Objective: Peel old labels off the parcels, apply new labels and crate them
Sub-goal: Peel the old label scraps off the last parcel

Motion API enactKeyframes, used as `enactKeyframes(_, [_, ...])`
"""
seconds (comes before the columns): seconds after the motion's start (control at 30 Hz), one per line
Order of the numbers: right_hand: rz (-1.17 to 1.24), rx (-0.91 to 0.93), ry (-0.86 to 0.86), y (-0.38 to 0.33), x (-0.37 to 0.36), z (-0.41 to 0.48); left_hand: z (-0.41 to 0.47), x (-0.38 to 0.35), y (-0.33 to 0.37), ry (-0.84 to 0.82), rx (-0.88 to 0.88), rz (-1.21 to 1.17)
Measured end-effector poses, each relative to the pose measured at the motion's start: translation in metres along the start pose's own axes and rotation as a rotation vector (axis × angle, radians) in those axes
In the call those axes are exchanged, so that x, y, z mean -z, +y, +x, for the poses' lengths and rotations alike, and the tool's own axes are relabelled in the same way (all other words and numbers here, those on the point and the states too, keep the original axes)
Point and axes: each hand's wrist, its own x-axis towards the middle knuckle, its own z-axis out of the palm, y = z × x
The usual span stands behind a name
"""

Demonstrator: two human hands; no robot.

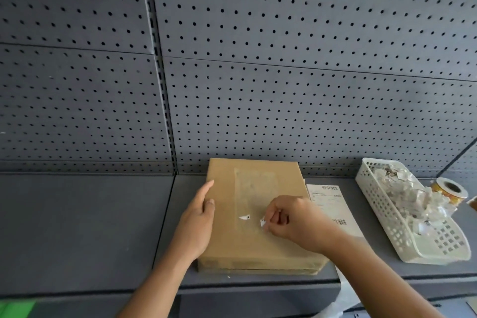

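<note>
One grey shelf (85,227) runs below a perforated grey back wall (284,59), with a white basket (374,204) of scraps at 3 o'clock. At the shelf's centre lies the brown parcel (232,240), showing a pale stripped rectangle and one white label remnant (244,217). The left hand (198,217) rests straight-fingered along the parcel's 9 o'clock edge; the right hand (291,222), fingers curled, pinches a label scrap (262,222) on top.

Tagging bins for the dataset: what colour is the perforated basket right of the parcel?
White; the basket shows clearly in the head view, the only one.
</note>
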Motion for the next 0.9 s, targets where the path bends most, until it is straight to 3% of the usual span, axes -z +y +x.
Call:
enactKeyframes(0.33, [-0.014, -0.048, -0.071, -0.003, -0.002, 0.008, 0.000, 0.001, -0.002, -0.007, -0.032, -0.003])
enactKeyframes(0.6, [-0.028, -0.097, 0.009, -0.001, -0.009, 0.007, 0.002, 0.001, -0.005, -0.004, -0.040, -0.003])
enactKeyframes(0.7, [0.046, -0.098, -0.037, -0.001, -0.003, 0.005, 0.002, 0.000, -0.006, -0.004, -0.051, -0.014])
enactKeyframes(0.9, [-0.058, -0.083, -0.001, -0.001, -0.009, 0.009, 0.005, -0.002, -0.010, 0.009, -0.057, -0.010])
